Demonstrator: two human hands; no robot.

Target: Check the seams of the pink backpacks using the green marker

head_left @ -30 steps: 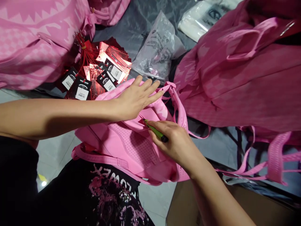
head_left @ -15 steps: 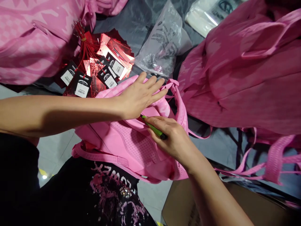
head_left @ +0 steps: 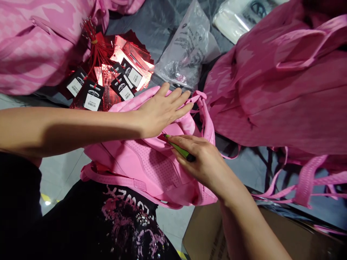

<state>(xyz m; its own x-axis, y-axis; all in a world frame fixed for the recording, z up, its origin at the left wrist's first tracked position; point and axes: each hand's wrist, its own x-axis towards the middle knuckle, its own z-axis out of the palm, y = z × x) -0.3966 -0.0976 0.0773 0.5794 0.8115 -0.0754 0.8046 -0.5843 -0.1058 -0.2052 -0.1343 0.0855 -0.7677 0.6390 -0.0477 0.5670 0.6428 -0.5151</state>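
A pink backpack (head_left: 151, 162) lies in front of me with its perforated back panel and straps facing up. My left hand (head_left: 165, 108) rests flat across its upper part, fingers spread and pressing on the fabric. In my right hand (head_left: 199, 159) is a slim green pen-like tool (head_left: 181, 148) with black ends, gripped between thumb and fingers. Its thin tip meets the pink fabric just below the left palm; the exact contact point is too small to make out.
Red foil packets with black barcode tags (head_left: 93, 95) lie beyond my left forearm. A clear plastic bag (head_left: 184, 50) sits behind the backpack. More pink bags (head_left: 287, 94) stand at right and far left (head_left: 35, 54). Below right is a cardboard box (head_left: 206, 231).
Both hands stay nearly in place on the backpack. The green tool's tip has shifted very slightly. The whole view has drifted a little.
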